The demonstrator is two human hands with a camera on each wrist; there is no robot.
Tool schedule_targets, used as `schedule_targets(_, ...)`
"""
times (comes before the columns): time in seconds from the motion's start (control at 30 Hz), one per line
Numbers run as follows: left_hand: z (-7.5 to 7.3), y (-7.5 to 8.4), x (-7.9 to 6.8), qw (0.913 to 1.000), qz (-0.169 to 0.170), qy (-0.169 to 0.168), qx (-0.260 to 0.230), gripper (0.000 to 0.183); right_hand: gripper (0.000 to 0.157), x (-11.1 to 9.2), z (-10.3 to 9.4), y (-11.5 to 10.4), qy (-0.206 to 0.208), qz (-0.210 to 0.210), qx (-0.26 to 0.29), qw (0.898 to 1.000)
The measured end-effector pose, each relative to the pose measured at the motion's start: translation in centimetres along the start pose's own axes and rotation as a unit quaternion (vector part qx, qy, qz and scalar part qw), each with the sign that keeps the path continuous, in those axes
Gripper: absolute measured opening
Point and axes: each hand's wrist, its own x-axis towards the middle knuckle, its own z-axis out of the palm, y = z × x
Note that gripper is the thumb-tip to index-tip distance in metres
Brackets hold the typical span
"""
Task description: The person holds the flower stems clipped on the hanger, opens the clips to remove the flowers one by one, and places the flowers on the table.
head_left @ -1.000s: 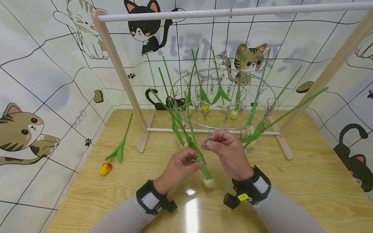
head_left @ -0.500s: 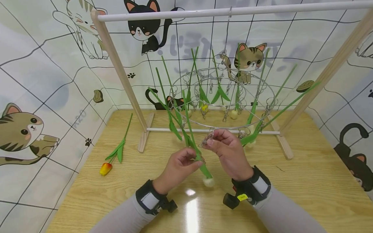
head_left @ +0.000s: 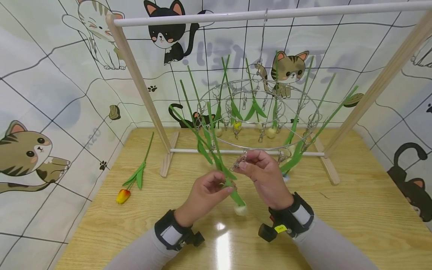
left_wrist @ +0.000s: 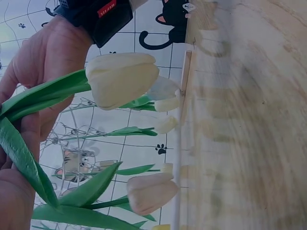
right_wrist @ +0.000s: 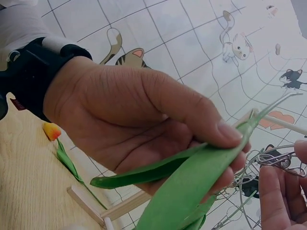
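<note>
My left hand (head_left: pixel 212 191) pinches an artificial white tulip (left_wrist: pixel 122 79) by its stem and green leaves, with the blossom pointing down toward me. Close to its right, my right hand (head_left: pixel 264 178) holds a small metal clip (right_wrist: pixel 280 160) between thumb and fingers. This clip hangs at the near side of a round wire hanger (head_left: pixel 256 149). The stem and the clip are near each other in the head view; whether they touch I cannot tell. Behind the hands, several tulips hang blossom-down from other clips, among them a pale pink one (left_wrist: pixel 151 193) in the left wrist view.
A red-and-yellow tulip (head_left: pixel 123 195) lies on the wooden table (head_left: pixel 354 225) at the left. The hanger's hook is over the white rod (head_left: pixel 189 17) of a wooden stand (head_left: pixel 138 75). Cat-patterned sheeting (head_left: pixel 40 67) surrounds the table.
The tulip's stem in my left hand tips slightly further left. Hanging tulips at the right have swung, their stem tips shifting left. My right hand stays at about the same place with the clip.
</note>
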Motion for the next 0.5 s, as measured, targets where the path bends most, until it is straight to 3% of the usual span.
schedule_targets(0.23,-0.8,1.2,-0.1,0.9984,0.051,0.013,0.020,0.016,0.023,0.1,0.0,-0.1,-0.008,-0.003,-0.003,1.000)
schedule_targets(0.5,-2.9,2.7,-0.7,0.9961,0.047,0.065,0.037,0.018,0.024,0.1,0.0,0.0,-0.005,0.001,0.003,1.000)
